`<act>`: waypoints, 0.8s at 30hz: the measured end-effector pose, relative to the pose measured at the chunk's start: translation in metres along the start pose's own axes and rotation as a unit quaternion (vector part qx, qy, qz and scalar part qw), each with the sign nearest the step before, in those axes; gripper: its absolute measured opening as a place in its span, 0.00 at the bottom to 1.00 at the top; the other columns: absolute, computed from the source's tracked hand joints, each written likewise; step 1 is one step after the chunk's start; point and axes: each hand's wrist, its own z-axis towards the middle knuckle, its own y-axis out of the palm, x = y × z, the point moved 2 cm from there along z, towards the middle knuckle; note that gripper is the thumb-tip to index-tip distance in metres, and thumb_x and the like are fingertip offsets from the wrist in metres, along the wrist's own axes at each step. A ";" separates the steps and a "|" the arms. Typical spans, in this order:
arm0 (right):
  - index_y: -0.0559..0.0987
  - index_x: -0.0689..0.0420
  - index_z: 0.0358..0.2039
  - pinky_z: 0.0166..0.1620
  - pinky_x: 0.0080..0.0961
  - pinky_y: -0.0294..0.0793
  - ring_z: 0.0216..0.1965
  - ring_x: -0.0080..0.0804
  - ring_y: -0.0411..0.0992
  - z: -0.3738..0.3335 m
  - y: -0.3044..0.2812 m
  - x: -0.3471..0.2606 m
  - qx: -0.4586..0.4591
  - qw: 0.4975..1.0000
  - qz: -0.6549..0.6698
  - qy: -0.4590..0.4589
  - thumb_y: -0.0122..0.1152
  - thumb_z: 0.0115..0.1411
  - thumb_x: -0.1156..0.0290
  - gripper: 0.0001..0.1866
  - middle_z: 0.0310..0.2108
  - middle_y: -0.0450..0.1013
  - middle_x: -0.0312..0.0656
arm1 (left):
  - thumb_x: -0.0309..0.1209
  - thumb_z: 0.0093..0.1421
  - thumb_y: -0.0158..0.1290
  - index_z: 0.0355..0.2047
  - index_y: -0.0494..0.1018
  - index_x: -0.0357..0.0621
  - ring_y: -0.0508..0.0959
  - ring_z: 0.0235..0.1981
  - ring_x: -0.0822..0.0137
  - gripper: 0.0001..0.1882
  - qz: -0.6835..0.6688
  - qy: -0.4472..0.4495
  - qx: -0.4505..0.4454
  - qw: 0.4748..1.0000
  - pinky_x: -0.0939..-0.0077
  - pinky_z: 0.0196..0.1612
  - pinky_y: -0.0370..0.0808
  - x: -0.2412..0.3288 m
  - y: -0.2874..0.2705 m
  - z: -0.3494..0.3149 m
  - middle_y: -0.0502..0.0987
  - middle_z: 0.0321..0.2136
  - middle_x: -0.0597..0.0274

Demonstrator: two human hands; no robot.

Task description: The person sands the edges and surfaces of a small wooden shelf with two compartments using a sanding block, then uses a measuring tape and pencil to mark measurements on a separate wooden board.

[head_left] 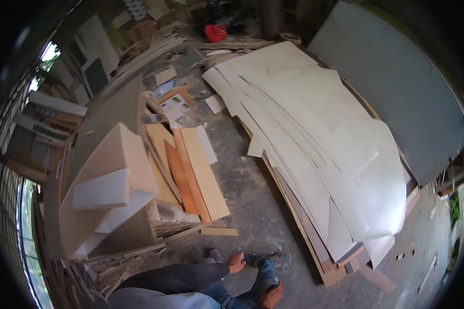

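Left hand (236, 262) seen loosely curled, holding nothing, near shoes (273, 257). Right hand (271, 295) low beside leg, grip not discernible. Board pile (113, 180) located left; pale sheet stack (319, 134) spread right on floor.

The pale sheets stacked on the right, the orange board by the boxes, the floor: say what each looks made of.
Pale sheets: thin wood veneer or laminate, probably; matt cream, with edges that curl and droop.
Orange board: wood or plywood, it seems; smooth orange-brown face, stiff and flat.
Floor: bare concrete by its look; grey, mottled, dusty.
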 end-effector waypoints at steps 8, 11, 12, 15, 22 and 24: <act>0.75 0.66 0.50 0.44 0.37 0.76 0.38 0.46 0.77 -0.013 -0.057 -0.228 -0.177 0.926 0.206 -0.264 0.71 0.56 0.64 0.26 0.40 0.78 0.53 | 0.34 0.69 0.51 0.40 0.71 0.40 0.72 0.28 0.71 0.10 -0.430 0.009 0.148 0.891 0.72 0.31 0.68 0.054 -0.209 -0.141 0.70 0.26 0.63; 0.75 0.67 0.51 0.43 0.30 0.75 0.39 0.38 0.77 -0.058 -0.105 -0.326 -0.266 0.876 0.325 -0.236 0.67 0.60 0.66 0.23 0.41 0.78 0.51 | 0.33 0.71 0.49 0.43 0.73 0.38 0.72 0.29 0.75 0.10 -0.551 0.008 0.137 0.823 0.75 0.33 0.70 0.064 -0.272 -0.197 0.71 0.27 0.69; 0.74 0.67 0.52 0.44 0.28 0.75 0.40 0.35 0.76 -0.077 -0.119 -0.357 -0.303 0.849 0.372 -0.220 0.66 0.62 0.67 0.22 0.41 0.78 0.50 | 0.33 0.72 0.49 0.44 0.73 0.38 0.72 0.30 0.76 0.10 -0.562 0.029 0.158 0.811 0.77 0.34 0.70 0.059 -0.286 -0.214 0.72 0.28 0.70; 0.73 0.66 0.54 0.46 0.29 0.74 0.42 0.35 0.75 -0.124 -0.145 -0.430 -0.345 0.779 0.432 -0.295 0.64 0.61 0.70 0.22 0.43 0.75 0.48 | 0.33 0.72 0.50 0.47 0.73 0.38 0.73 0.35 0.77 0.11 -0.583 0.068 0.238 0.774 0.80 0.39 0.71 0.047 -0.324 -0.253 0.74 0.33 0.70; 0.70 0.62 0.55 0.51 0.38 0.74 0.47 0.45 0.74 -0.165 -0.128 -0.523 -0.265 0.721 0.273 -0.580 0.75 0.54 0.69 0.31 0.47 0.70 0.50 | 0.32 0.66 0.56 0.45 0.77 0.37 0.76 0.44 0.72 0.12 -0.539 0.049 0.447 0.712 0.77 0.51 0.72 0.042 -0.398 -0.302 0.79 0.41 0.64; 0.68 0.62 0.57 0.50 0.33 0.75 0.46 0.40 0.74 -0.165 -0.121 -0.532 -0.310 0.708 0.281 -0.568 0.75 0.55 0.68 0.33 0.48 0.70 0.49 | 0.32 0.66 0.57 0.44 0.77 0.37 0.77 0.43 0.73 0.11 -0.580 0.036 0.452 0.677 0.77 0.50 0.73 0.035 -0.403 -0.304 0.79 0.40 0.64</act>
